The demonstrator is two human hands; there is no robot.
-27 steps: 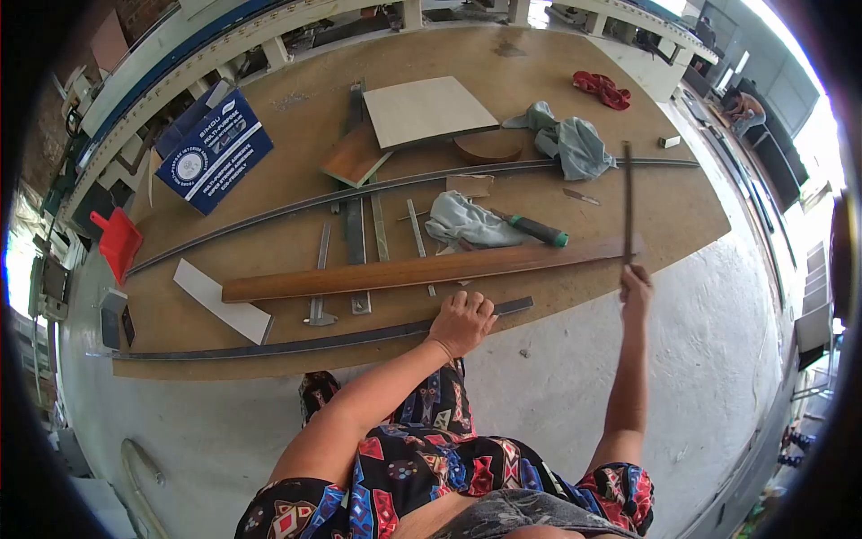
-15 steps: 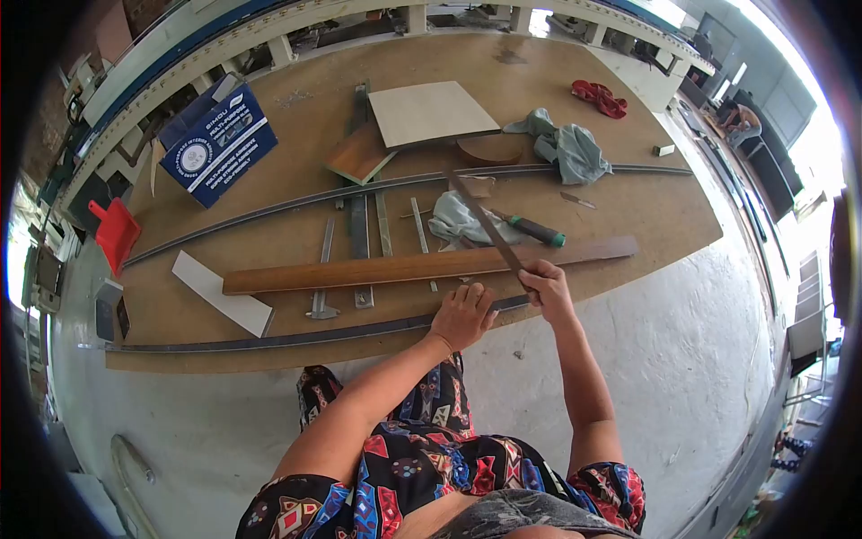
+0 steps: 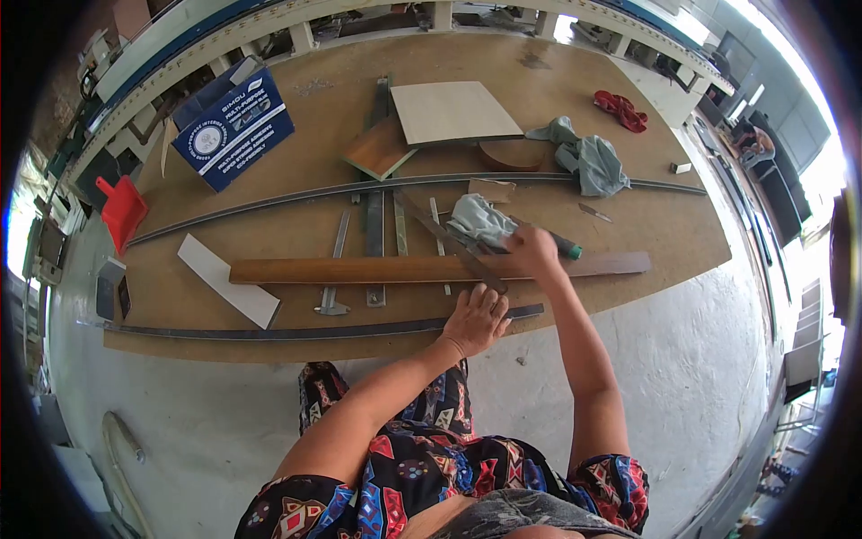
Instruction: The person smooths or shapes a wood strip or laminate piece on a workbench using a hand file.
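Observation:
My left hand [image 3: 479, 321] is at the front of the board, its curled fingers at the lower end of a thin dark strip [image 3: 442, 235] that slants across the wooden plank [image 3: 341, 270]. Beneath this hand runs a long dark edge strip [image 3: 377, 331]. My right hand [image 3: 533, 251], smeared by motion, is over the plank's far edge. It covers part of a green-ended dark tool [image 3: 569, 247], beside a crumpled grey cloth [image 3: 480, 220]. Whether its fingers grip the tool is unclear.
A blue box [image 3: 235, 135], red dustpan [image 3: 123, 213], pale panel [image 3: 458, 112], red cloth [image 3: 621, 110] and second grey cloth [image 3: 600, 166] lie farther out. A white strip [image 3: 229, 280] and caliper [image 3: 338, 260] are at left. Another person [image 3: 757, 144] bends down at far right.
My right hand has left the thin strip's lower end and moved up to the tool. The strip has shifted left and lies lower, its end at my left hand.

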